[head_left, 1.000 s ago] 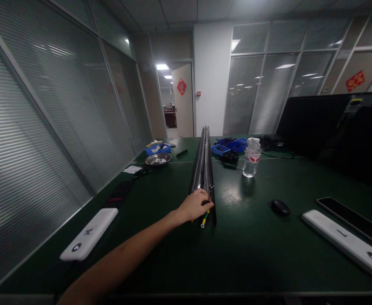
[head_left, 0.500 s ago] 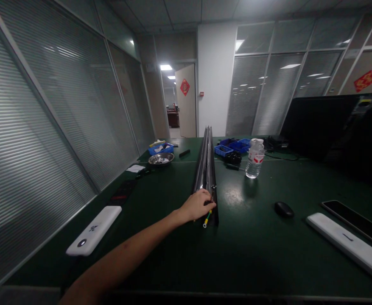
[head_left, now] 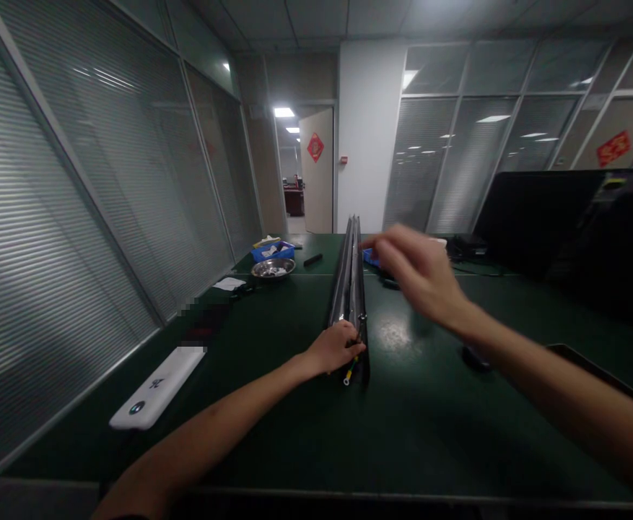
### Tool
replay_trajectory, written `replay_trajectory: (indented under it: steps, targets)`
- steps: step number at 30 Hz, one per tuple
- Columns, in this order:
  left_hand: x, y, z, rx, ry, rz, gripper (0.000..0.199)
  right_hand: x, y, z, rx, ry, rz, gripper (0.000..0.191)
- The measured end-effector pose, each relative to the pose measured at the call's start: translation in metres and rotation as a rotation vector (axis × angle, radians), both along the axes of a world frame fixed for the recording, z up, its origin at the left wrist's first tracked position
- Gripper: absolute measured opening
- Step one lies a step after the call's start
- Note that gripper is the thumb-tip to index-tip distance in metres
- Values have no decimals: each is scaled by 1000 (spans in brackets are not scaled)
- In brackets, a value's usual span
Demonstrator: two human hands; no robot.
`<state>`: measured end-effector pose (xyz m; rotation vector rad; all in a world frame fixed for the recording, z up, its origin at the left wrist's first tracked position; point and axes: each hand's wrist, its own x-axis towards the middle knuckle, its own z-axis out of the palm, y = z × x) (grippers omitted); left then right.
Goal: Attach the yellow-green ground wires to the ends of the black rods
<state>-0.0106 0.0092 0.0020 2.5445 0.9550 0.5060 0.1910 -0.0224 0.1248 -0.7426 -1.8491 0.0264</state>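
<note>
A long, dark, glossy rail (head_left: pixel 341 289) with a groove along its length lies on the green table, pointing away from me. My left hand (head_left: pixel 335 347) is closed over the rail's near end, thumb on the right side. From beneath that hand sticks out a short yellow-green wire with a ring terminal (head_left: pixel 347 379). To the right of the rail, my right hand (head_left: pixel 416 271) hangs above the table, blurred by motion. Its index finger reaches left towards the rail, and nothing shows in its fingers.
On the left stand a metal bowl (head_left: pixel 273 269) of small parts, a blue bin (head_left: pixel 273 251) and a white device (head_left: pixel 156 386). A black mouse (head_left: pixel 477 359) lies partly behind my right forearm. Dark monitors (head_left: pixel 548 231) stand at the right. A black stick (head_left: pixel 312 260) lies left of the rail.
My right hand has come into view from the right and now covers most of the water bottle and the blue bins. My left hand stays on the rail's near end.
</note>
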Motion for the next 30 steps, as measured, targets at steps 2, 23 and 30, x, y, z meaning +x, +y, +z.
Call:
replay_trajectory:
  steps: [2, 23, 30]
  targets:
    - [0, 0, -1, 14, -1, 12, 25, -8, -5, -35, -76, 14, -37, 28]
    - [1, -3, 4, 1, -7, -12, 27, -33, 15, -143, -372, 197, 164, 42]
    - [1, -1, 1, -9, 19, 0, 25, -33, 2, -142, -284, 145, -81, 41]
